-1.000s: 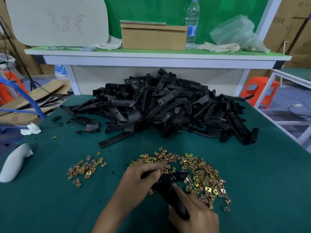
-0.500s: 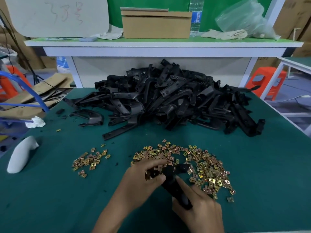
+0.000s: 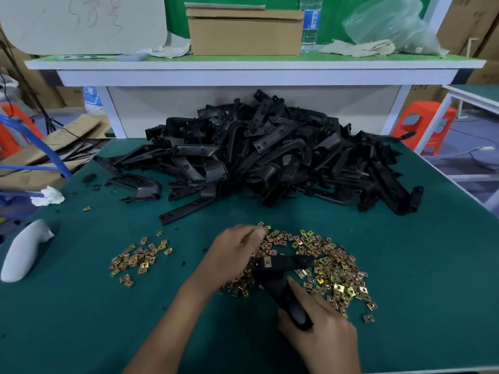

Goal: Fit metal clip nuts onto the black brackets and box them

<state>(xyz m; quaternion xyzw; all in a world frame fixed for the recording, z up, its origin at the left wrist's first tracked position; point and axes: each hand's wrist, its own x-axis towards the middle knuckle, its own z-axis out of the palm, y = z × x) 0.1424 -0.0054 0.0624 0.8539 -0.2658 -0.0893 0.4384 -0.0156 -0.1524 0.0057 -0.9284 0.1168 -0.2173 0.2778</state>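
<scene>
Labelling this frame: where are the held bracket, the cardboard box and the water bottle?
held bracket (image 3: 289,263), head view, upper arm
cardboard box (image 3: 243,36), head view, front wall
water bottle (image 3: 310,20), head view, label

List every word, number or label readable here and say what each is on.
Nothing reads clearly.
White board: faint red handwritten strokes, illegible.
Water bottle label: barcode and small print, too small.
Carton under the right shelf end: dark print, blurred and cut off.
Blue-and-white bag: print blurred.
Cardboard box, black bracket, clip nuts: no text visible.
</scene>
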